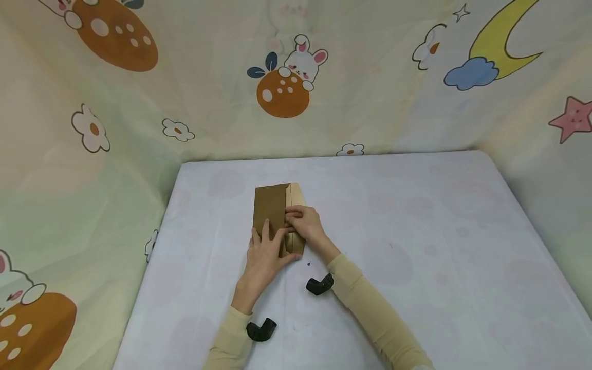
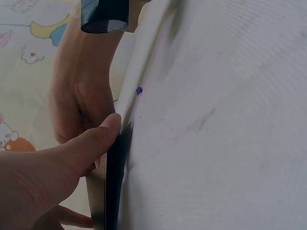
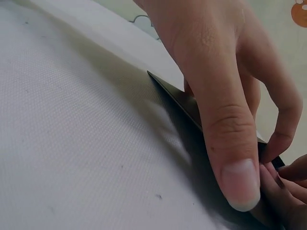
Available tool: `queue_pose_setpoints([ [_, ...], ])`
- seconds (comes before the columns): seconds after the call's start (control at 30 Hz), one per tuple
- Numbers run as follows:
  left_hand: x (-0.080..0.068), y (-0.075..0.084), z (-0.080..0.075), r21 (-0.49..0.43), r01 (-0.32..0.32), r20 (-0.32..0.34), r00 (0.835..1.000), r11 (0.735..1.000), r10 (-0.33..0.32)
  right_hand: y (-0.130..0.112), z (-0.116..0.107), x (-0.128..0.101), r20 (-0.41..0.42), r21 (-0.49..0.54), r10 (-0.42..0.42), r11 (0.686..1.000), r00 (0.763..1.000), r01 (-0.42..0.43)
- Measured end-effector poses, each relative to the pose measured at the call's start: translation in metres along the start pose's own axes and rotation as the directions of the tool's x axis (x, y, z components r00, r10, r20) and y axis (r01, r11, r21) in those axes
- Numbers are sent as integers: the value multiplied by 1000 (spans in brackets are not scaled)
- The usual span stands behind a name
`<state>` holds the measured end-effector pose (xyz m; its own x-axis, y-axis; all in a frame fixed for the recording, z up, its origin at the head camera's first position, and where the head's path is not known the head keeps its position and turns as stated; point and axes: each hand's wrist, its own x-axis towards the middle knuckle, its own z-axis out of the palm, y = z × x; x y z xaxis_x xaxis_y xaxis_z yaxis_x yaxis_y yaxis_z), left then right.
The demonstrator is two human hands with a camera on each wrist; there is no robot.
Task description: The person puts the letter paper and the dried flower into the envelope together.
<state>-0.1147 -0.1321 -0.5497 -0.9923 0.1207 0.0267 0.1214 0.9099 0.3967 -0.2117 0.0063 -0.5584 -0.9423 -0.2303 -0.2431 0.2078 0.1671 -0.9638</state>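
Observation:
A brown paper envelope (image 1: pixel 270 203) lies on the white-covered table, its paler flap (image 1: pixel 295 192) opened out along the right side. My left hand (image 1: pixel 262 257) rests on the lower part with fingers spread over the brown panel, its thumb reaching across to the flap's lower end. My right hand (image 1: pixel 305 223) grips the flap around its middle, with bent fingertips at the opening's edge. In the right wrist view the thumb (image 3: pixel 235 167) extends down in front of the envelope's edge. The left wrist view shows the envelope (image 2: pixel 112 191) nearly edge-on. My hands hide part of the flap.
Black wrist-worn devices (image 1: pixel 320 284) sit beside both forearms. A small purple mark (image 2: pixel 139 90) shows on the white tablecloth (image 1: pixel 416 231). Printed fabric walls (image 1: pixel 222 103) with rabbits, flowers and a moon stand behind and beside the table.

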Motion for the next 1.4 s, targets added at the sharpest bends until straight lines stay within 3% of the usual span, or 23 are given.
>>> queue_pose_setpoints([
  [0.2,2,-4,4,35,-6,22,1000,999,6,3,1,2,-34,52,-23,998,999,25],
  [0.27,3,-5,5,46,-14,23,1000,999,13,5,2,2,-58,8,-74,997,996,74],
  [0.33,3,-5,7,52,-21,15,1000,998,21,6,2,1,-87,-101,-162,983,983,153],
  [0.4,4,-6,8,70,-29,6,1000,997,29,7,2,0,-93,-233,-268,942,959,241],
  [0.5,5,-7,9,96,-37,-13,999,995,38,10,3,1,-38,-427,-407,832,913,353],
  [0.6,5,-8,9,125,-44,-31,998,991,48,13,4,2,45,-526,-469,739,882,420],
  [0.67,5,-8,9,137,-49,-41,998,989,55,14,4,3,82,-566,-475,701,876,433],
  [0.87,7,-8,10,167,-64,-47,996,984,73,17,2,5,138,-631,-468,637,873,442],
  [1.2,11,-8,13,194,-76,-56,995,978,88,18,-3,4,152,-649,-457,622,876,438],
  [1.4,19,-9,0,229,-60,-51,996,972,73,14,-11,0,166,-575,-489,657,856,487],
])
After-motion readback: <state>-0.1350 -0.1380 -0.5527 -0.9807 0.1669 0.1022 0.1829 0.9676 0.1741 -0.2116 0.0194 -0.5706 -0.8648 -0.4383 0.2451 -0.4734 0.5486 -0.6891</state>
